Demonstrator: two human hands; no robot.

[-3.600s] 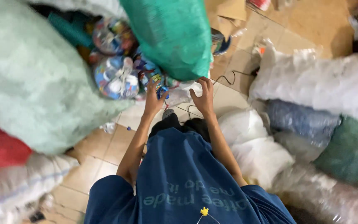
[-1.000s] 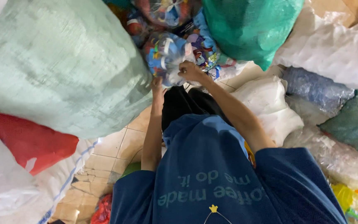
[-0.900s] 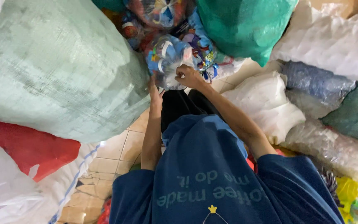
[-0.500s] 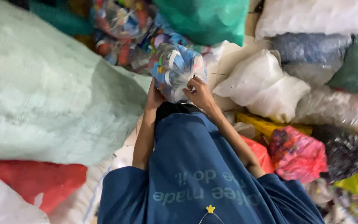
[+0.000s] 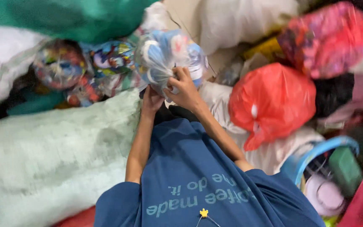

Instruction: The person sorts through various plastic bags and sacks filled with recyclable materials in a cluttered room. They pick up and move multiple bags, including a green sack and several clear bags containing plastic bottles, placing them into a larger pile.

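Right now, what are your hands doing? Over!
Both hands gripping clear bag of blue-white stuff: left hand underneath, right hand on front. Red bag close beside.

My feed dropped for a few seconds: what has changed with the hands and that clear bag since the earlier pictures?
The clear bag of colourful items has been lifted off the pile and is now held up in front of the person. The right hand grips its lower side; the left hand supports it from beneath. The pale green sack and the other filled bags stay put.

both arms raised, hands together, fingers (image 5: pixel 180 75) seemingly clenched
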